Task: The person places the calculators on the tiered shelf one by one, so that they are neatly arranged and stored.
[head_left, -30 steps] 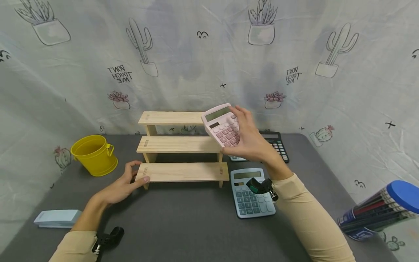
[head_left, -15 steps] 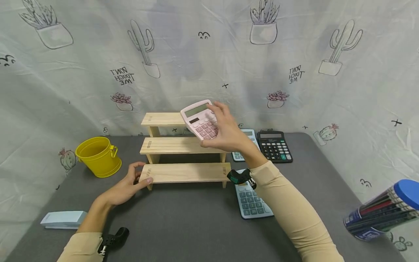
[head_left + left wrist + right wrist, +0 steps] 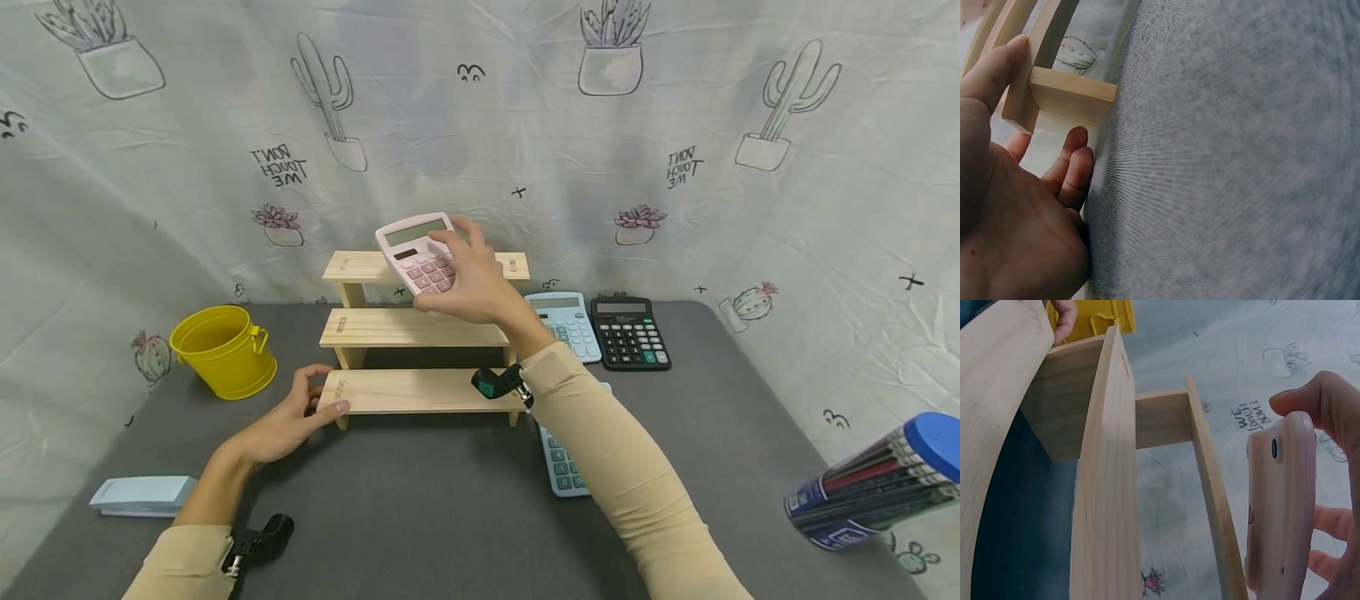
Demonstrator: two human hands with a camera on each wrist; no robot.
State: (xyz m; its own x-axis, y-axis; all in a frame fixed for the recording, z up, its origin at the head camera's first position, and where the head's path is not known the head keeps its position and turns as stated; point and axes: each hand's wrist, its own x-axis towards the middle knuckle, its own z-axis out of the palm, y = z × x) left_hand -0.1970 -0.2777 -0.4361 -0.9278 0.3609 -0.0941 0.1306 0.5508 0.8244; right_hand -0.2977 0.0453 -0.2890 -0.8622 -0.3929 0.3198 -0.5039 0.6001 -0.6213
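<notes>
Three steps of pale wood made up the wooden rack point(image 3: 420, 392) that we saw standing on the dark grey tabletop point(image 3: 420, 517). Both hands were occupied. With the left hand point(image 3: 281, 425) we found a narrow pinch: the thumb lay on the left end of the lowest step, and a finger reached behind this board, while the remaining fingers were loosely bent below. The right hand point(image 3: 476, 279) held the pink calculator point(image 3: 417, 254) by its edges, thumb and fingers spread fairly wide. We saw this calculator tilted, its screen and keys toward the head camera, in front of the top step and above the middle one; whether it touched the wood, we could not tell. To the right of the rack, a pale blue calculator point(image 3: 562, 321) lay just beside a black calculator point(image 3: 630, 333), and nearer to us a second blue calculator point(image 3: 562, 462) was partly covered by the right sleeve point(image 3: 630, 492). On the left we noticed a yellow bucket point(image 3: 225, 354) and, next to the left forearm, a light blue oblong object point(image 3: 142, 496). At the far right stood, leaning, a clear tub of pencils point(image 3: 862, 492) with a blue lid.
</notes>
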